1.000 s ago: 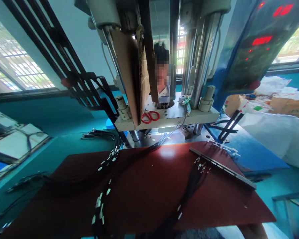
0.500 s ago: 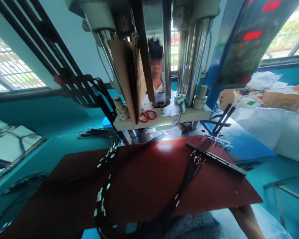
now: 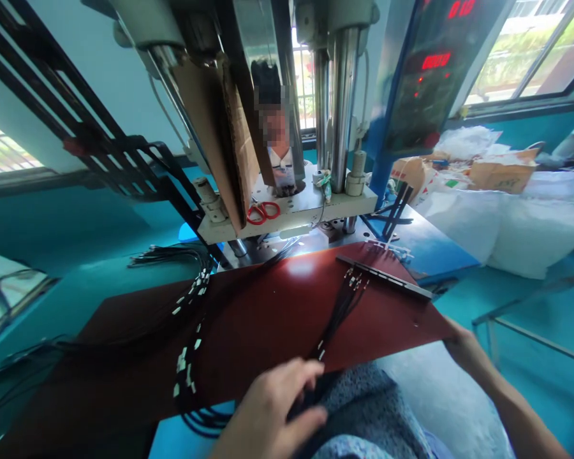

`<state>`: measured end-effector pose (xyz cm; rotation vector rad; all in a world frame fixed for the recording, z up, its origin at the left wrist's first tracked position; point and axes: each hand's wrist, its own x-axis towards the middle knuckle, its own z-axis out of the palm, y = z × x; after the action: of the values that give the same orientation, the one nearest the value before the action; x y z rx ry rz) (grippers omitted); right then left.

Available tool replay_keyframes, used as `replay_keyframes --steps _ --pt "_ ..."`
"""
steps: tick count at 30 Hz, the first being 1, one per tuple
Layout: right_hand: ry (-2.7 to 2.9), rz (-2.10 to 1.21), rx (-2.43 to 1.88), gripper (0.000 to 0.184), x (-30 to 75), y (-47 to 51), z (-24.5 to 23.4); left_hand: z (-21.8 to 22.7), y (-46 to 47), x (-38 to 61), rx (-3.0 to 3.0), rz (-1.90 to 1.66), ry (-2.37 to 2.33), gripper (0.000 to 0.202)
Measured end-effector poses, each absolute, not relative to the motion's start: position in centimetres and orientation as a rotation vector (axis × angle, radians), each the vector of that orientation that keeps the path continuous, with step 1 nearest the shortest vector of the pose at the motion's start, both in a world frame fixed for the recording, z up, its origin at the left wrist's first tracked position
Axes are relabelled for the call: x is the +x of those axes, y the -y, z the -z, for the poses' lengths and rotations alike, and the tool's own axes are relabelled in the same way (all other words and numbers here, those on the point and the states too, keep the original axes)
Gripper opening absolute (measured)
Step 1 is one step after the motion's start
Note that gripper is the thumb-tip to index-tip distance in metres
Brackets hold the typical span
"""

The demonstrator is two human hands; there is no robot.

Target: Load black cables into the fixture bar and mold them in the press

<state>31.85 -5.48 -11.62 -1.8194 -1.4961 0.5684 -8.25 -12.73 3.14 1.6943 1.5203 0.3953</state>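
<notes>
My left hand (image 3: pixel 280 405) is over my lap at the front edge of a brown board (image 3: pixel 263 325). Its thumb and fingers are apart, close to a bundle of black cables (image 3: pixel 333 322) running up the board; I see no grip on them. At the board's right corner is my right hand (image 3: pixel 459 341), with its fingers hidden by the board. The cables' tips lie by a grey slotted bar (image 3: pixel 387 278). Another black cable bundle with white labels (image 3: pixel 184 370) curves along the left.
Behind the board stands a press with steel columns (image 3: pixel 344 108) and a pale plate (image 3: pixel 296 217) carrying red-handled scissors (image 3: pixel 263 212) and cardboard (image 3: pixel 210 127). A person (image 3: pixel 278 153) is beyond it. A control panel (image 3: pixel 421 83) and white sacks (image 3: pixel 521 223) are on the right.
My left hand has come into view from below, over the cables in my lap. My right hand now shows at the board's corner. The whole view has shifted, with the scene moving left.
</notes>
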Motion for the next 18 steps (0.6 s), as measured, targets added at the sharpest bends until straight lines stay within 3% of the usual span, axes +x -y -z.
replay_keyframes --steps 3,7,12,14,18 --pt "1.513 -0.378 -1.873 0.040 33.7 4.6 8.1 -2.9 6.3 -3.6 2.119 -0.310 -1.525 0.038" --pt "1.772 -0.238 -1.717 0.042 31.7 3.1 3.7 -1.9 0.8 0.3 2.204 0.018 -1.700 0.048" --pt "2.342 0.004 -1.714 0.047 25.7 0.7 1.8 -1.5 -1.0 1.3 2.150 0.162 -1.688 0.032" --pt "2.415 0.015 -1.848 0.043 24.2 -0.2 1.3 -1.5 -1.2 1.4 2.136 0.158 -1.732 0.027" --pt "2.413 -0.305 -1.972 0.019 23.8 -2.0 0.4 -1.7 -0.5 1.0 1.959 -0.144 -1.670 0.028"
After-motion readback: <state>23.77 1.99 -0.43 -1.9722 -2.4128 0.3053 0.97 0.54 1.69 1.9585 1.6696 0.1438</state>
